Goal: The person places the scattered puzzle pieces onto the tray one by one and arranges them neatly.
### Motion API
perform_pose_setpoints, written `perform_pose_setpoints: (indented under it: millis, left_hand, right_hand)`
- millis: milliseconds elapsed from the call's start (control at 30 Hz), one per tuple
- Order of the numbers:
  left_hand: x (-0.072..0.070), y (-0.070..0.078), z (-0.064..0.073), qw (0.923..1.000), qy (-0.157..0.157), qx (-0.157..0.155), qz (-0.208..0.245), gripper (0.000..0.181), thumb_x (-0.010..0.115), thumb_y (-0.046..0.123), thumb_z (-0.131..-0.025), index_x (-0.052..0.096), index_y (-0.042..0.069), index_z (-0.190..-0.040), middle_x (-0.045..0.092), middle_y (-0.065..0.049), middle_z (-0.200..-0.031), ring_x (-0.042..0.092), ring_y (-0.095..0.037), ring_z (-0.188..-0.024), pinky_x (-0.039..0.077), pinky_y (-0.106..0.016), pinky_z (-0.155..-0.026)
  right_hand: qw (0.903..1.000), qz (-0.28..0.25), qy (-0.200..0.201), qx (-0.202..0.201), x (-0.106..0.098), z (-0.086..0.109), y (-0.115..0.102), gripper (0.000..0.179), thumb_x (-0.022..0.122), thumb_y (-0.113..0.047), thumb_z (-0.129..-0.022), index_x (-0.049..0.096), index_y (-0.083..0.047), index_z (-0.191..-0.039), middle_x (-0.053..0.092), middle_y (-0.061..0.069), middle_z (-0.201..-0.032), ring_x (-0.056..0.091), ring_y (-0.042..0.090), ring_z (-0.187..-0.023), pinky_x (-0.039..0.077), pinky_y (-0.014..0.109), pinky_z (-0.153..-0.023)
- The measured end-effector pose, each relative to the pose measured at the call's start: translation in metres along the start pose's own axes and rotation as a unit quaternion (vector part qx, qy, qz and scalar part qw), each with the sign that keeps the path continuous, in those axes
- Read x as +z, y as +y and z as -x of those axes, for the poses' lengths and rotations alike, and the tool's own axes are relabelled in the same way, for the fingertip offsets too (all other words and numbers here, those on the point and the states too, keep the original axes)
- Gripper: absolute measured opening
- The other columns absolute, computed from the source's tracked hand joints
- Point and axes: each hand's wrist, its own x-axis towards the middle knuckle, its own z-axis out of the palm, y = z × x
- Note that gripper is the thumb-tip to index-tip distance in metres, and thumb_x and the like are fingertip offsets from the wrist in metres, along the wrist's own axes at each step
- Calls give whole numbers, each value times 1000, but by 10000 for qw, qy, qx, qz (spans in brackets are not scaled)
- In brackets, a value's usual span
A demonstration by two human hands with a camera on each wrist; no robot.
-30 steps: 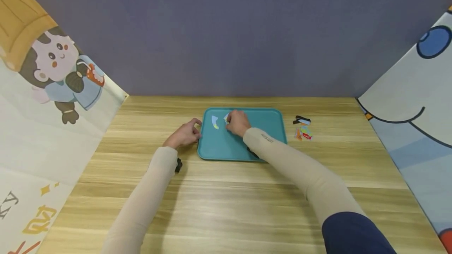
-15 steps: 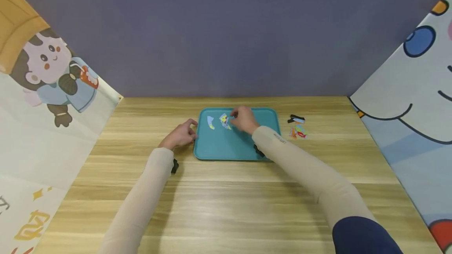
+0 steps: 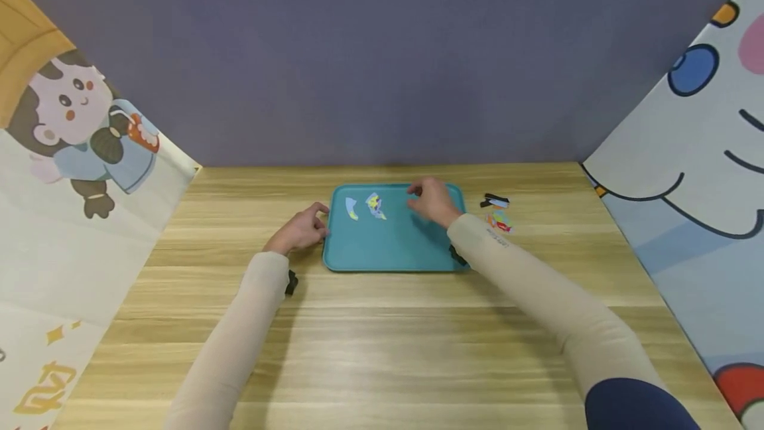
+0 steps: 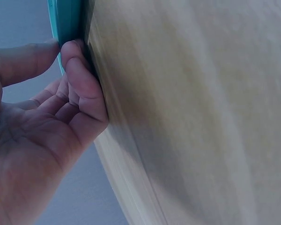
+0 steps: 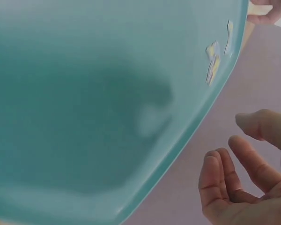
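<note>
A teal tray [image 3: 388, 247] lies on the wooden table. Thumb and curled fingers of my left hand [image 3: 303, 227] hold its left rim, seen close in the left wrist view. Over the tray's right part is my right hand [image 3: 434, 201], thumb and fingers apart with nothing between them. On the tray's left half lie a curved pale-blue flat piece [image 3: 351, 208] with a yellow-green end and, beside it, a cluster of flat pieces [image 3: 375, 204] in yellow, blue and purple. The cluster's pieces sit close together, like jigsaw pieces.
Right of the tray, several more flat pieces lie on the table [image 3: 382, 330]: a black and blue group [image 3: 495, 201] and a red, orange and green group [image 3: 500, 220]. A grey wall [image 3: 382, 65] stands behind, with printed panels at both sides.
My right hand has drawn away from the flat pieces to the right, uncovering the cluster. My left hand stays at the tray's left rim. The head view has shifted slightly.
</note>
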Motion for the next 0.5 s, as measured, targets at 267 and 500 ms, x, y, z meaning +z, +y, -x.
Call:
perform_pose_setpoints:
  millis: [267, 500]
  left_hand:
    - [1, -1, -2, 10000, -12, 47, 74, 48, 57, 9, -94, 35, 5, -136, 63, -16, -99, 60, -23, -83, 47, -36, -74]
    - [0, 0, 0, 10000, 23, 39, -26, 49, 58, 10, -93, 36, 5, -136, 63, -15, -98, 59, -23, -83, 46, -37, -76]
  right_hand:
    - [9999, 141, 45, -35, -26, 12, 21, 32, 64, -12, -90, 61, -2, -120, 57, 15, -119, 52, 28, -108, 44, 42, -88]
    - [9991, 293, 261, -136, -49, 26, 44, 31, 64, -12, -89, 61, 0, -118, 59, 18, -118, 54, 31, -106, 44, 44, -88]
